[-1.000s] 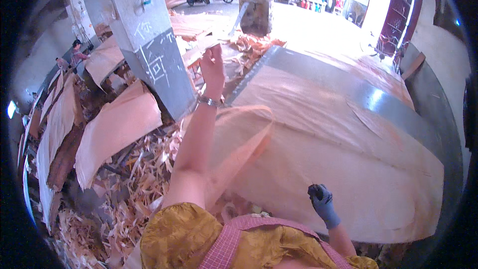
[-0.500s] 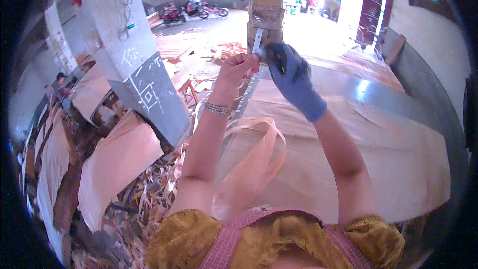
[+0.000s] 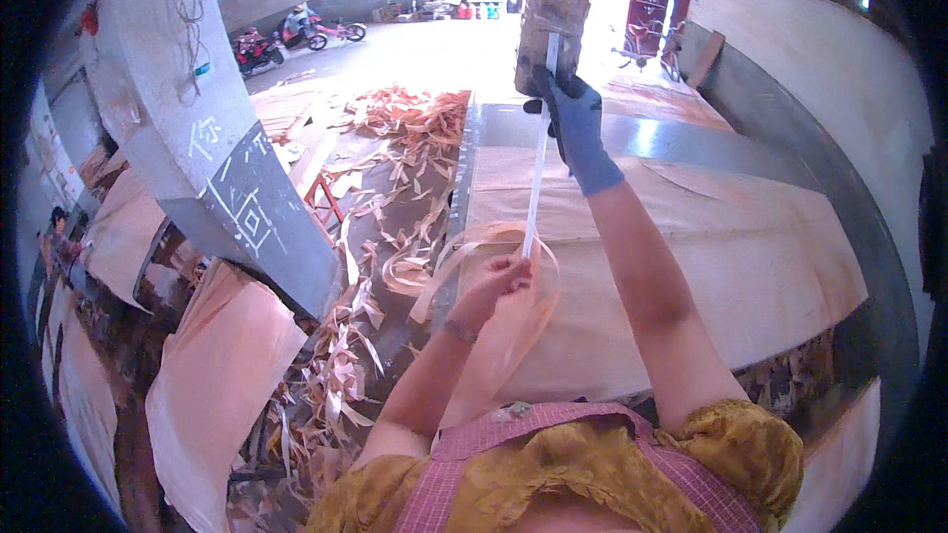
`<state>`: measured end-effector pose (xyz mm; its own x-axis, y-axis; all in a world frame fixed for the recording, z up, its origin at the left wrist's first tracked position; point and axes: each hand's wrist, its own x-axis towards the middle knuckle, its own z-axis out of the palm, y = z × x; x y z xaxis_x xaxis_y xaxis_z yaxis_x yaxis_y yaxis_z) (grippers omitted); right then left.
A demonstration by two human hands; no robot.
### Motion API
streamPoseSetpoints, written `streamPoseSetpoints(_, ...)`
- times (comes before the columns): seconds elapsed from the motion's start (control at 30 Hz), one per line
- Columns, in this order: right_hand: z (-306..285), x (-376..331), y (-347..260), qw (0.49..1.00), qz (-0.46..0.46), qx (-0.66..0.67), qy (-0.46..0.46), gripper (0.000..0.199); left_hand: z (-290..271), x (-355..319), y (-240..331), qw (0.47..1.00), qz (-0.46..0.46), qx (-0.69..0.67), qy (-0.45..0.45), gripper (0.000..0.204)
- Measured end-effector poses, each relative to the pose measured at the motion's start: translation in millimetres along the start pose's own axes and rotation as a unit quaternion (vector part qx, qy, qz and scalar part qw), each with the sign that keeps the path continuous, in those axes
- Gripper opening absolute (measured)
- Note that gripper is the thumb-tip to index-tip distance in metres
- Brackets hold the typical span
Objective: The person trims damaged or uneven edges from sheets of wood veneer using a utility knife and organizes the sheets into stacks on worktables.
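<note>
A narrow white tape (image 3: 538, 183) stretches taut down from a worn, box-like holder (image 3: 555, 15) on the upright post ahead of me. My bare left hand (image 3: 497, 286), with a band on its wrist, pinches the tape's lower end over the wood sheets. Up by the holder, my right hand (image 3: 581, 133) wears a blue and black glove. Its fingers are closed round the tape's upper part. Beneath the tape lies a large thin wood veneer sheet (image 3: 681, 237). A loose curled veneer strip (image 3: 464, 247) loops around my left hand's area.
Veneer scraps (image 3: 405, 128) litter the floor left of the table. A grey and white pillar (image 3: 227, 158) stands to the left, beside more large veneer sheets (image 3: 227, 375). A metal strip (image 3: 642, 133) crosses the table's far part. Motorbikes (image 3: 296, 32) are parked at the back.
My left hand has come down toward me, drawing out a length of white tape. The right hand stays high by the holder, now gripping the tape. My view has swung right.
</note>
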<state>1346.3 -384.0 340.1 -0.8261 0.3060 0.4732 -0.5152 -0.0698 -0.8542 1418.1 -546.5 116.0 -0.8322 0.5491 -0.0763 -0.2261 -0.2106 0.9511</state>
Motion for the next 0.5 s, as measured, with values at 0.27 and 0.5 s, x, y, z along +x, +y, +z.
streamPoseSetpoints(0.27, -48.5, -55.0, 55.6, 0.996, -0.033, 0.077, -0.026, 0.014, -82.6, -40.3, -149.0, 0.888, -0.267, -0.366, -0.078, 0.042)
streamPoseSetpoints(0.5, -136.0, -172.6, 71.9, 0.996, 0.026, 0.003, -0.084, 0.013, -176.6, 12.5, -96.9, 0.724, 0.103, 0.579, 0.36, 0.02)
